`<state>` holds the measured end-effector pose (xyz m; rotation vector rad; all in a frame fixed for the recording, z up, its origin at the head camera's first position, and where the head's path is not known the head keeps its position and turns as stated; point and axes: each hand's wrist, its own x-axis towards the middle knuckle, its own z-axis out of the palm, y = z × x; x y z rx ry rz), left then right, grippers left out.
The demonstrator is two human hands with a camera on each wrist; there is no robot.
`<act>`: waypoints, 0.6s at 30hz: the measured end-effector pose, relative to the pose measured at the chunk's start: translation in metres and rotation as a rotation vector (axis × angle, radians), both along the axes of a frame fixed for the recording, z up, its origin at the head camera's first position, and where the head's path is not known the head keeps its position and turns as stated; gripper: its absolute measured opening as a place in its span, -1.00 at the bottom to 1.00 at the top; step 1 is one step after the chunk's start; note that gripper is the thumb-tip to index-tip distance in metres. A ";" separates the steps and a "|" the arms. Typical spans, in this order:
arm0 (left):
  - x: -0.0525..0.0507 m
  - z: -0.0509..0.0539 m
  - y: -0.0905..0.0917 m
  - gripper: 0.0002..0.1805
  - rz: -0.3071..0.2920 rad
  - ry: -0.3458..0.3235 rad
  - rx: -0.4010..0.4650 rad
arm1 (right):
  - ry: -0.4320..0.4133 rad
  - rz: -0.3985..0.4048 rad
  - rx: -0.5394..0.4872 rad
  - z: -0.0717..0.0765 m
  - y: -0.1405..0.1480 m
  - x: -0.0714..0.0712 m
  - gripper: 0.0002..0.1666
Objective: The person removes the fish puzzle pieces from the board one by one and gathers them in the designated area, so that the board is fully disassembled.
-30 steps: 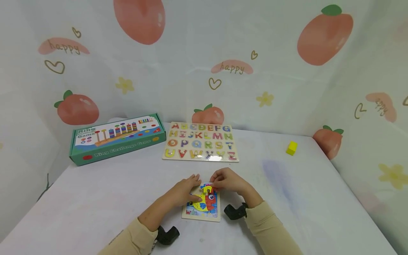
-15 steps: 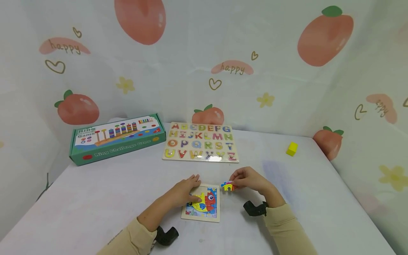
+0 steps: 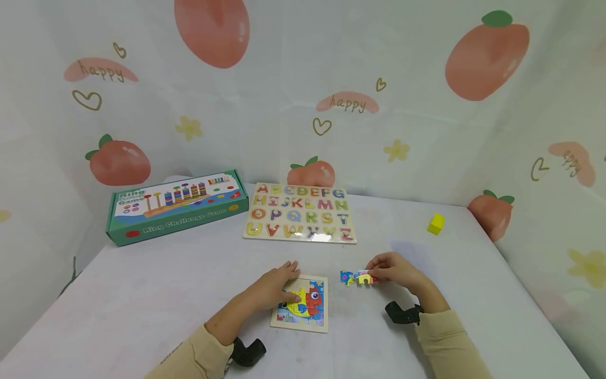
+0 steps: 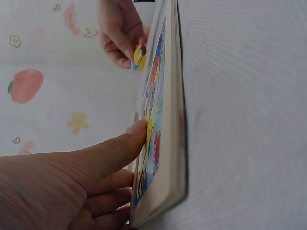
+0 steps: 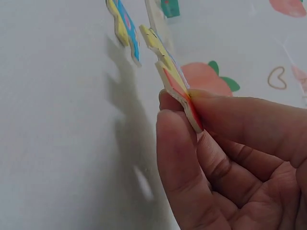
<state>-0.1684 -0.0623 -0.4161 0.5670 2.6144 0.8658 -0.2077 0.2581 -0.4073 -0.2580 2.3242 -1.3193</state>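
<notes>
My left hand (image 3: 272,288) rests on the framed fish puzzle (image 3: 324,316), its thumb pressing the picture and its other fingers reaching across the upper left of the board. To the board's right, my right hand (image 3: 397,272) pinches a yellow, pink and red puzzle section (image 3: 364,277) by its right end, between thumb and fingertips. A blue and yellow piece (image 3: 347,277) is just left of that section; the right wrist view shows a gap between them. Whether this piece touches the table cannot be told. The upper part of the puzzle frame shows bare wood.
A wooden alphabet board (image 3: 300,236) lies behind the puzzle. At the back left is a green ring game box (image 3: 177,223), and a yellow block (image 3: 436,223) sits at the back right. Patterned cloth (image 3: 265,105) hangs behind the table.
My right hand has carried the puzzle section off the frame to the right. The blue and yellow piece now shows apart from it. My left hand has stayed on the board.
</notes>
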 end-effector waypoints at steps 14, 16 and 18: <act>0.000 -0.001 -0.001 -0.32 0.003 -0.003 0.005 | 0.054 -0.076 0.071 -0.006 0.003 0.003 -0.72; 0.000 -0.001 -0.001 -0.32 0.003 -0.001 0.002 | 0.060 -0.080 0.075 -0.007 0.002 0.004 -0.72; 0.000 -0.002 -0.001 -0.32 0.003 -0.003 0.001 | 0.060 -0.088 0.063 -0.008 0.003 0.004 -0.72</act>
